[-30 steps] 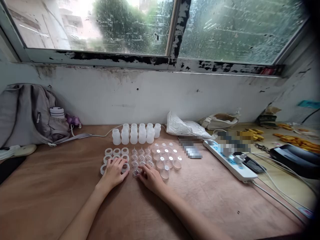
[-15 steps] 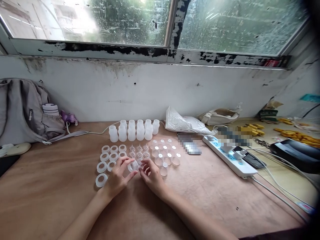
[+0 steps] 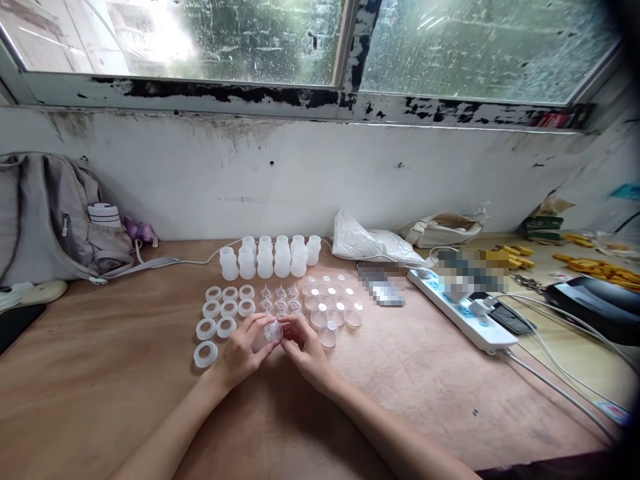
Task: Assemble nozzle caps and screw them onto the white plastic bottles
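My left hand [image 3: 247,347] is closed around a clear plastic screw ring [image 3: 273,331], held tilted just above the table. My right hand [image 3: 303,343] has its fingertips pinched together at the ring's right side; whatever small piece they hold there is hidden. Left of my hands stand rows of similar translucent rings [image 3: 205,354]. Behind my fingers are several small clear bottle teats [image 3: 281,306], points up. Clear round caps [image 3: 327,335] are grouped beyond my right hand. Frosted baby bottles [image 3: 265,263], open at the top, stand in rows at the back.
On the wooden table [image 3: 125,373], a white power strip [image 3: 465,313] with plugs and trailing cables lies to the right. A blurred phone [image 3: 383,285] and white plastic bags [image 3: 373,243] are behind the caps. A grey backpack [image 3: 47,220] stands at far left, a black device [image 3: 595,310] far right.
My right hand has come against the ring in my left hand, closing the small gap between them. The ring has shifted slightly right and turned. The view has moved a little.
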The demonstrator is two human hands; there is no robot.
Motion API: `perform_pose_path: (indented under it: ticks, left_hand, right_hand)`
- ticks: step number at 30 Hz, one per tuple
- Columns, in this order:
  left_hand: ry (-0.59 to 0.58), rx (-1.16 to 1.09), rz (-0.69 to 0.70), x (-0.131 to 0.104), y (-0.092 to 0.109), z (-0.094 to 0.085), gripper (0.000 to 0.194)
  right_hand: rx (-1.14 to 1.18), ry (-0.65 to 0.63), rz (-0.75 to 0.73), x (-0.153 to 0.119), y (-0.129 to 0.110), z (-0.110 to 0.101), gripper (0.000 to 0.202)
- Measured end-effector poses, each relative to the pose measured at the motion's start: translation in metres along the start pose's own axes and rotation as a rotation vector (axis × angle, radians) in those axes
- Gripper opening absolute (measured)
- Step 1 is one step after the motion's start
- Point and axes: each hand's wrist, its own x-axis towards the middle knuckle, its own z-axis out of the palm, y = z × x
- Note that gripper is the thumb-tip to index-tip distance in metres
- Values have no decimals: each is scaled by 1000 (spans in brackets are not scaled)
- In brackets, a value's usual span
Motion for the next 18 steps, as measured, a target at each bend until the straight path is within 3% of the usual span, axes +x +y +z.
perform_pose_path:
  ticks: [8,14,18]
  left_hand:
    - [-21,-102,-30,3,7,0,32]
    - [47,-314,-200,2,16,3,29]
    - [68,-328,-217,1,18,4,29]
  right_hand:
    - [320,-83,182,0,-10,-4,32]
    - [298,79,145,5,-7,-6,17]
    - [282,127,175,9,-4,-8,17]
